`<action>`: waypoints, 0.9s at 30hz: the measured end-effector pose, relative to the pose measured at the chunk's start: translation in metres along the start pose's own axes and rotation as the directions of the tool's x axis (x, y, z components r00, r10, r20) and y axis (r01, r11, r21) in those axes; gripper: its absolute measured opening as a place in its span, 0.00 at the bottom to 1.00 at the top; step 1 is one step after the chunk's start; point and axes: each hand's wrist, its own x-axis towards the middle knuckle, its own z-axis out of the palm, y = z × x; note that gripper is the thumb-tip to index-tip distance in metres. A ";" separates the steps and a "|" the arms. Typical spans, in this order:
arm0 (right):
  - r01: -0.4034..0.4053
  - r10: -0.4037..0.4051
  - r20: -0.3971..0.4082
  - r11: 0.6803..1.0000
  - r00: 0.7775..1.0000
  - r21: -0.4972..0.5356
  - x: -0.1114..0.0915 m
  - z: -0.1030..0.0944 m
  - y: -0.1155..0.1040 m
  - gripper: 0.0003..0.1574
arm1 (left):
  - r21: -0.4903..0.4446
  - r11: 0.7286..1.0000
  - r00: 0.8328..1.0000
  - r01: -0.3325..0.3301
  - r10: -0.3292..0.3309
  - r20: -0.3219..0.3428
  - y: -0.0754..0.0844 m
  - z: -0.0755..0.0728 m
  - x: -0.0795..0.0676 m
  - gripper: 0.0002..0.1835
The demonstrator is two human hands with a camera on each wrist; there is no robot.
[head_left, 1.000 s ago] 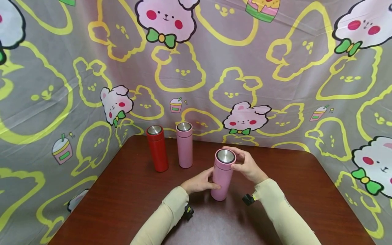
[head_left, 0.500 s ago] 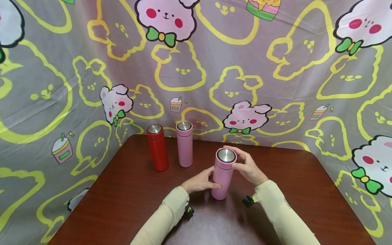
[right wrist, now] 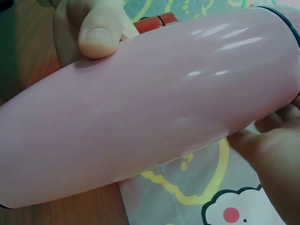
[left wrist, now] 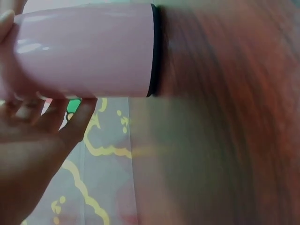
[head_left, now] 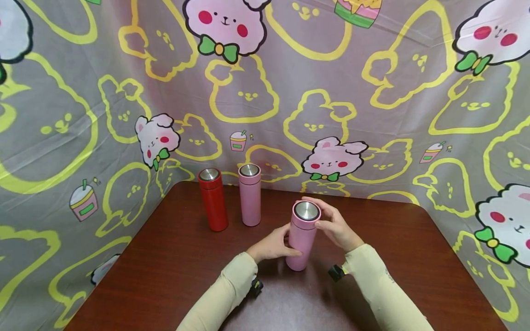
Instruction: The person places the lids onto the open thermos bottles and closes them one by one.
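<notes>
In the head view a pink thermos bottle with a steel-topped lid stands nearly upright, leaning slightly right. My left hand grips its body from the left, thumb across the front. On the upper right, my right hand holds it around the lid, thumb at the lid's lower edge and fingers behind. The left wrist view shows the bottle's black base ring right at the tabletop. From the right wrist, the glossy pink body fills the frame, with the left thumb pressed on it.
A red thermos bottle and another pink thermos bottle stand upright side by side at the back left of the brown wooden table. Behind the table hangs a grey curtain printed with cartoon rabbits.
</notes>
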 end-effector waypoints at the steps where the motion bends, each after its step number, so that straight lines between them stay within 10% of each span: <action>1: -0.002 0.002 0.010 1.000 1.000 0.002 0.000 0.000 -0.001 0.36 | 0.022 1.000 1.000 -0.012 0.012 -0.019 0.000 0.000 0.000 0.36; 11: -0.172 0.149 -0.133 0.968 0.980 -0.184 -0.009 -0.007 -0.002 0.30 | 0.164 0.986 0.973 0.019 0.020 -0.231 0.001 -0.003 0.006 0.38; 27: -0.462 0.287 -0.365 0.621 0.886 -0.633 -0.037 -0.012 0.009 0.22 | 0.172 0.974 0.869 0.146 -0.044 -0.493 -0.002 -0.020 0.036 0.34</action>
